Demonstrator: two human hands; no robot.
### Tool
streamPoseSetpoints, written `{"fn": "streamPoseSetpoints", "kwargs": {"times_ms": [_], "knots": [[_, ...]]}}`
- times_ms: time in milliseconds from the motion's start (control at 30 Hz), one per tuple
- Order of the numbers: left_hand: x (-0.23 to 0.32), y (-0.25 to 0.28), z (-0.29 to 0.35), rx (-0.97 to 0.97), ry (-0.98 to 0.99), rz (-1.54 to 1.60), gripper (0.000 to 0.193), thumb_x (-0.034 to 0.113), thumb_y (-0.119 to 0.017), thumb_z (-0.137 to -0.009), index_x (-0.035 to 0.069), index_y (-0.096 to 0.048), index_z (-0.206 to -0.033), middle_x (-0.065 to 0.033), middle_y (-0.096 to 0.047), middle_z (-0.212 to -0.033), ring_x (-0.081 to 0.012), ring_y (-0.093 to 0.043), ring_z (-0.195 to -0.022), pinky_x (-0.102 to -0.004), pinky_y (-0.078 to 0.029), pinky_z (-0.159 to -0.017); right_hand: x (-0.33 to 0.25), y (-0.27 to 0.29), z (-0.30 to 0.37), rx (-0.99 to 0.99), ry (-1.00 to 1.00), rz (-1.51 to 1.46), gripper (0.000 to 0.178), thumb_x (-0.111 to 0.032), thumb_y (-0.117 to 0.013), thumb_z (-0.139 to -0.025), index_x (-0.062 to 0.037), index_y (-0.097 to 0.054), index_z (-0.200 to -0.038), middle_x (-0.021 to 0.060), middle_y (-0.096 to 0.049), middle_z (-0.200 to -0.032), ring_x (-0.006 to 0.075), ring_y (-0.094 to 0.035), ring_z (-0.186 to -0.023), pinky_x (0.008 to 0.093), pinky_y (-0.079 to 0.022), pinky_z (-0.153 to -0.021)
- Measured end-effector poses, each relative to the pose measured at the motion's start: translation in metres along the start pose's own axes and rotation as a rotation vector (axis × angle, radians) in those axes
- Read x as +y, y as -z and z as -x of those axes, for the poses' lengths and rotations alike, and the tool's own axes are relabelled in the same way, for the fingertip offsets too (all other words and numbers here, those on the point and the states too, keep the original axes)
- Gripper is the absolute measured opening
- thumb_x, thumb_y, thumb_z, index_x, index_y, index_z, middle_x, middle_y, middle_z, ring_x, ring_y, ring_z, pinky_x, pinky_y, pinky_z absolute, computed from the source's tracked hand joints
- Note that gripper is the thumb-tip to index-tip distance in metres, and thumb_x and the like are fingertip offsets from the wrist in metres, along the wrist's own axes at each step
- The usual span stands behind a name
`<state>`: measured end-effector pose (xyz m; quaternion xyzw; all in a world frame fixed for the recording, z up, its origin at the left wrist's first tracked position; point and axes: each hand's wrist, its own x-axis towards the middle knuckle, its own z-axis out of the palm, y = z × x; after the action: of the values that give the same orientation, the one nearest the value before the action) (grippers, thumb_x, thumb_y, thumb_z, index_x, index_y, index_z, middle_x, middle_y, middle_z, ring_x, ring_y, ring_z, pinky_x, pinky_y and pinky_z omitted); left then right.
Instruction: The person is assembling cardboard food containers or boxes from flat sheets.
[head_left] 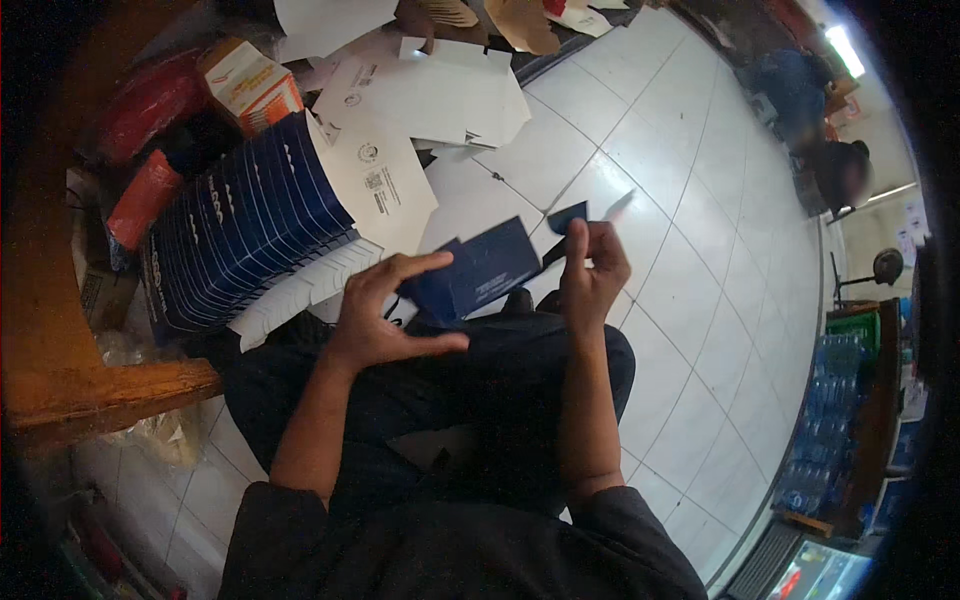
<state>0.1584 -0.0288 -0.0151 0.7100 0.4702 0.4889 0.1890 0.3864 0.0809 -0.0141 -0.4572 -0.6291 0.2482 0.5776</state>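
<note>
— What have we got in our hands? Our left hand (385,315) pinches the near corner of a dark blue flat carton (480,275), thumb above and fingers below, at the middle of the frame, over our lap. Our right hand (592,268) is closed on the carton's flap (568,216) at its upper right edge, fingertips curled tight round it.

— So both hands are holding the one piece?

— Yes, and it looks half folded. To do this well, we judge we should keep the left pinch firm on the corner while the right presses the flap along its crease, so the panel does not buckle.

— And around it?

— To the left of centre, a stack of blue flat cartons (250,225) leans in a fanned row. White unfolded sheets (430,95) lie across the tiled floor (690,250) at the upper middle, and an orange box (250,85) sits at upper left.
</note>
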Motion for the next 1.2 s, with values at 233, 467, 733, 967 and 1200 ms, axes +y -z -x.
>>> {"fn": "streamPoseSetpoints", "kwargs": {"times_ms": [233,467,733,967,1200], "knots": [[0.018,0.007,0.0,0.072,-0.029,0.196,0.073,0.019,-0.087,-0.058,0.009,-0.058,-0.125,-0.016,-0.064,-0.123,-0.0276,-0.066,-0.108,-0.0388,-0.053,-0.092,-0.048,0.011,0.004,-0.366,0.018,0.071,0.026,-0.018,-0.081,-0.08,-0.0013,-0.063,-0.071,0.0008,-0.061,-0.061,0.0056,-0.049,-0.055,0.0239,-0.037,-0.05],[0.095,0.023,0.061,-0.246,-0.223,0.506,0.07,0.025,-0.089,-0.064,0.014,-0.06,-0.127,-0.0086,-0.064,-0.128,-0.025,-0.066,-0.109,-0.0379,-0.056,-0.089,-0.128,0.071,0.062,-1.067,-0.046,-0.015,0.028,-0.022,-0.08,-0.078,-0.0028,-0.074,-0.097,0.0101,-0.07,-0.08,0.0212,-0.066,-0.068,0.032,-0.051,-0.062],[0.179,0.033,0.106,-0.202,-0.224,0.274,0.041,0.023,-0.078,-0.08,0.017,-0.064,-0.118,-0.0029,-0.067,-0.122,-0.0238,-0.063,-0.115,-0.0388,-0.058,-0.086,-0.135,0.089,0.105,-1.218,0.011,-0.637,0.033,-0.022,-0.079,-0.08,-0.0005,-0.072,-0.104,0.0133,-0.069,-0.088,0.0275,-0.066,-0.078,0.0347,-0.05,-0.065],[0.185,0.057,0.107,0.001,-0.214,-0.076,0.077,0.052,-0.084,-0.064,0.02,-0.058,-0.128,-0.0104,-0.057,-0.136,-0.0328,-0.054,-0.125,-0.0481,-0.045,-0.098,-0.183,0.09,0.087,-1.194,0.237,-0.211,0.033,-0.033,-0.078,-0.079,-0.0029,-0.069,-0.089,0.0115,-0.063,-0.08,0.0307,-0.063,-0.071,0.0404,-0.048,-0.063],[0.176,0.057,0.109,0.452,-0.188,-0.447,0.104,0.076,-0.065,-0.069,0.009,-0.041,-0.144,-0.022,-0.033,-0.151,-0.0384,-0.03,-0.141,-0.0592,-0.022,-0.11,-0.199,0.086,0.084,-0.988,0.41,0.051,0.032,-0.034,-0.075,-0.083,-0.0053,-0.061,-0.087,0.0046,-0.055,-0.068,0.022,-0.058,-0.061,0.0361,-0.045,-0.058]]}}
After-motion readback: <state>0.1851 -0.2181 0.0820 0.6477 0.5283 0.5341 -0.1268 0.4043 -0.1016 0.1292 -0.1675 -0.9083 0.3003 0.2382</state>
